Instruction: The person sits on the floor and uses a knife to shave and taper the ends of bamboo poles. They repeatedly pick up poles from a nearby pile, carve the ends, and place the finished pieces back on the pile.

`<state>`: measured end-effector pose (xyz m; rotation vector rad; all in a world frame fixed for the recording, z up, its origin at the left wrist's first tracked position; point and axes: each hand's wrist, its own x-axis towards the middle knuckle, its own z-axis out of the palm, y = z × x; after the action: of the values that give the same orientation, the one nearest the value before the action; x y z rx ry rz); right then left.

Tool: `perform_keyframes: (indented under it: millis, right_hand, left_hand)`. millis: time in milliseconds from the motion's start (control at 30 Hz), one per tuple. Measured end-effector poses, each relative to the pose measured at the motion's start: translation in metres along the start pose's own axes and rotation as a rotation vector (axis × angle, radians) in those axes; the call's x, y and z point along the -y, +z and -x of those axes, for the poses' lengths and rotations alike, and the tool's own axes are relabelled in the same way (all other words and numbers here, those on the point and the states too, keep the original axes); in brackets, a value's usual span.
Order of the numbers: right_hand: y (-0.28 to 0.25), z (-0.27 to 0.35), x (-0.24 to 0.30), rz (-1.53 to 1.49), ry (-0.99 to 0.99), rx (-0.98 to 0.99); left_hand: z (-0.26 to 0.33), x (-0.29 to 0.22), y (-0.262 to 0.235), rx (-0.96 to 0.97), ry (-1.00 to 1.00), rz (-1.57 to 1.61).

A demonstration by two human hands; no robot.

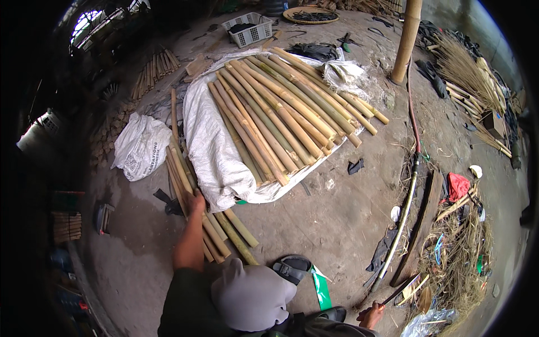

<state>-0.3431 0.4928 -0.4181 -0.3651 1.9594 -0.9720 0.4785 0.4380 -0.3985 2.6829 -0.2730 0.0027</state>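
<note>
My left hand [195, 203] reaches down to a small group of bamboo poles [215, 229] on the floor and is closed on one of them. Its fingertips are partly hidden. Low on the right, my right hand [371, 315] is closed round the handle of a long knife [401, 288]. The dark blade points up and to the right, over the edge of a litter heap. Ahead of me, a broad pile of cut bamboo poles [281, 112] lies side by side on a white woven sheet [203, 140].
A white sack [143, 147] stands left of the poles. Farther off are a white plastic crate [249, 31] and a round woven tray [310, 15]. An upright bamboo post [407, 42], a hose [414, 135], a wooden plank [418, 227] and a litter heap [457, 264] line the right side.
</note>
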Motion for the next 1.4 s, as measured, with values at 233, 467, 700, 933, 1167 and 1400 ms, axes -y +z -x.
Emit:
perform_keyframes:
  millis: [233, 467, 700, 933, 1167, 1400]
  right_hand:
    - [-0.014, -0.022, -0.014, 0.07, -0.002, 0.033]
    - [-0.007, -0.01, -0.003, 0.032, -0.028, 0.029]
    - [-0.013, -0.012, -0.002, 0.053, -0.05, 0.06]
    - [-0.01, -0.025, -0.012, 0.107, -0.018, 0.034]
    - [-0.015, -0.039, -0.024, 0.177, 0.059, 0.074]
    - [-0.02, -0.042, -0.033, 0.257, 0.207, 0.069]
  left_hand:
    - [0.076, -0.109, -0.033, -0.272, 0.495, 0.09]
    - [0.111, -0.278, 0.045, 0.375, 0.187, 0.28]
    - [0.099, -0.217, 0.033, 0.966, -0.167, 1.123]
    - [0.116, -0.162, -0.022, 1.025, -0.149, 1.282]
    - [0.14, -0.124, -0.064, 1.106, -0.009, 1.266]
    - [0.141, -0.096, -0.073, 0.668, 0.007, 1.237]
